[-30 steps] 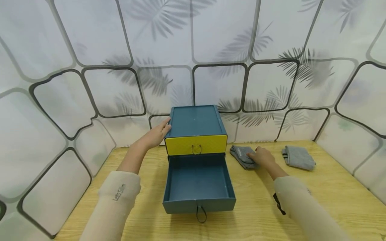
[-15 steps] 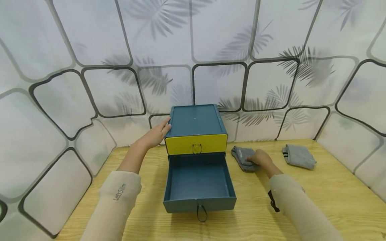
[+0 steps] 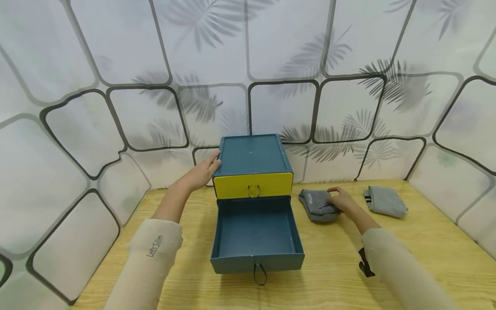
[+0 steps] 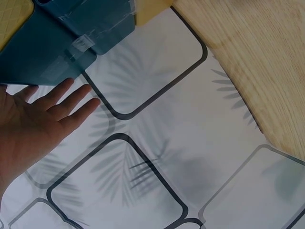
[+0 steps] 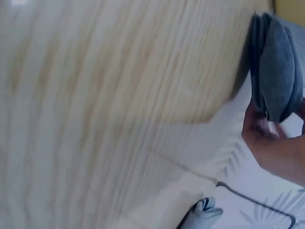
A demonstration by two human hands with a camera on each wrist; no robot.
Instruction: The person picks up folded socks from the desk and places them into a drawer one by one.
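Observation:
In the head view my left hand (image 3: 199, 173) rests against the left edge of a blue two-drawer box (image 3: 251, 153), fingers straight. The left wrist view shows that hand (image 4: 43, 117) spread beside the box's blue side. The yellow upper drawer (image 3: 232, 187) is closed; the blue lower drawer (image 3: 255, 234) is pulled out, with nothing inside. To the right of the box, my right hand (image 3: 345, 203) pinches the right edge of folded dark grey socks (image 3: 315, 204) with light lettering. The right wrist view shows the ribbed, layered socks (image 5: 276, 67) between thumb and fingers.
Folded light grey socks (image 3: 386, 201) with black stripes lie farther right on the wooden table (image 3: 329, 267). A patterned sheet (image 3: 283, 112) rises behind and at both sides. Black cord loops hang from both drawer fronts.
The dark grey socks have shifted slightly right and nearer and look thicker. My right hand first reached over them, drew back toward the viewer, and is now at their right edge. The left hand stays put.

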